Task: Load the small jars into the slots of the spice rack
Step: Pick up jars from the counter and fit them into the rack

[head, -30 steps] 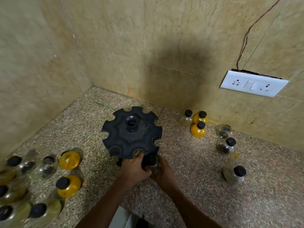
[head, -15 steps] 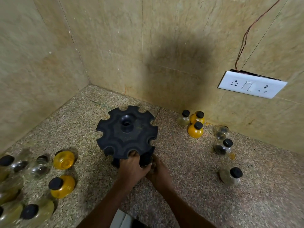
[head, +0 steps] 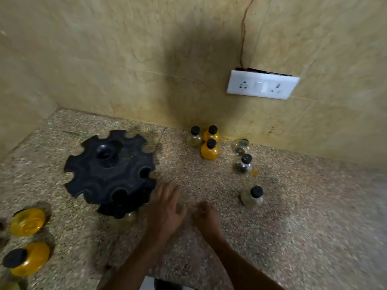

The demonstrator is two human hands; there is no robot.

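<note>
The black round spice rack stands on the speckled counter at left centre, with open notches around its rim. A clear jar sits in the lower tier at its front edge. My left hand hovers just right of the rack with fingers spread and nothing in it. Beside it, my right hand rests low with fingers curled under and nothing visible in it. The nearest loose jar, clear with a black cap, stands upright to the right of my right hand.
Near the back wall stand two yellow jars and a pale one, with two clear jars to their right. Two yellow jars lie at the left edge. A white socket plate is on the wall.
Both hands have let go of the rack's front edge and moved right, off the rack. The view has swung right, so the rack sits further left.
</note>
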